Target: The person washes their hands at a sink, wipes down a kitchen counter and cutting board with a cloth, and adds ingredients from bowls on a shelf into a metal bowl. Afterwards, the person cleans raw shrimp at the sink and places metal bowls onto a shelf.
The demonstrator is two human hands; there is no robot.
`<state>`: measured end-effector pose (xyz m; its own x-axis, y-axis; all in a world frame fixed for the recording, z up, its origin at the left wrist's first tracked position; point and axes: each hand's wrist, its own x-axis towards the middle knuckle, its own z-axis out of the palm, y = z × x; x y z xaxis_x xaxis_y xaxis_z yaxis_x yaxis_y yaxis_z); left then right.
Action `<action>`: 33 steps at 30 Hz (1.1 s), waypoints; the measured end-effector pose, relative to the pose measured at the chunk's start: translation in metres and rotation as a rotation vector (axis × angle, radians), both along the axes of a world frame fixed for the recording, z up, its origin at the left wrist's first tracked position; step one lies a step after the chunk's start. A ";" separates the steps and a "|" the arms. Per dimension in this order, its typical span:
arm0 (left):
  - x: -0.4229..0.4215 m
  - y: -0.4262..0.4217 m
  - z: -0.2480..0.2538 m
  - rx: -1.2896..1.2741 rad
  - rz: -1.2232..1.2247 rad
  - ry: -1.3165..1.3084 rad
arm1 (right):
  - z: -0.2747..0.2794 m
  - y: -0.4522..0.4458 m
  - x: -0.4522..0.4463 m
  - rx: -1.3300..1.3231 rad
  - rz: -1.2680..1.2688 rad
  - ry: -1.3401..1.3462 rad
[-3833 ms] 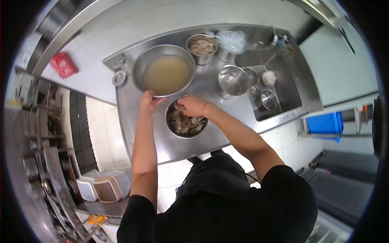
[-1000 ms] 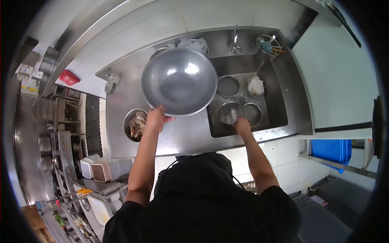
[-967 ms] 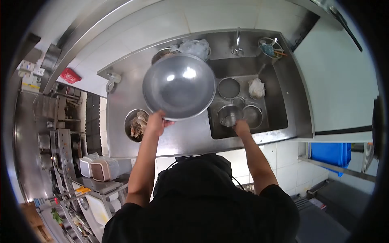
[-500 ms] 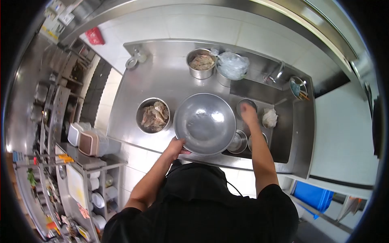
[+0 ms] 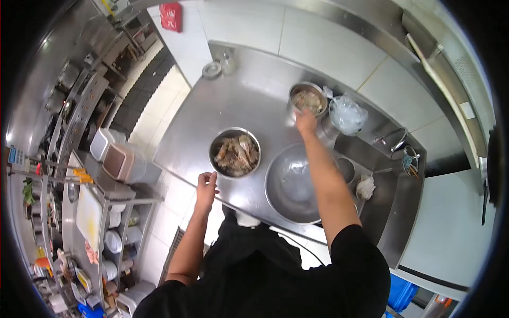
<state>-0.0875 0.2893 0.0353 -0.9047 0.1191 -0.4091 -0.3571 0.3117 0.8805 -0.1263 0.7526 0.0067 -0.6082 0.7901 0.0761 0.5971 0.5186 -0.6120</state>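
Note:
My right hand (image 5: 306, 122) is at the near rim of a steel pot (image 5: 307, 88) of shrimp-like pieces at the back of the counter, its fingers closed on the rim. Below the near rim of a second steel bowl (image 5: 235, 175) hangs my left hand (image 5: 207, 184), empty, fingers apart. That bowl holds brownish shellfish pieces (image 5: 237, 153). To its right a large, wide metal bowl (image 5: 294, 185) rests on the counter, partly covered by my right forearm.
A plastic bag (image 5: 348, 115) sits on a pot beside the shrimp pot. The sink (image 5: 379, 212) at the right holds a white bundle (image 5: 365, 187) and a round container (image 5: 345, 169). A glass jar (image 5: 228, 62) stands at the back left, and shelving (image 5: 127, 201) is left of the counter.
My left hand has let go of the large bowl, which now rests on the counter, and moved left. My right hand has gone from the sink to the pot at the back.

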 end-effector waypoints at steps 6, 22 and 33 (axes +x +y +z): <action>-0.058 0.043 -0.083 0.221 0.228 0.114 | 0.039 -0.047 0.015 0.176 0.163 0.184; -0.249 -0.125 0.299 0.439 -0.253 0.347 | 0.381 -0.185 0.128 -0.052 0.482 0.517; -0.348 -0.017 0.579 0.586 -0.286 0.515 | 0.549 -0.159 0.065 0.222 0.311 0.695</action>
<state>-0.4358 0.2723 0.6140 -0.8642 0.4379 0.2479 0.1585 -0.2308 0.9600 -0.0615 0.5932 0.5562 -0.5539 0.5131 0.6557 -0.0765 0.7528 -0.6538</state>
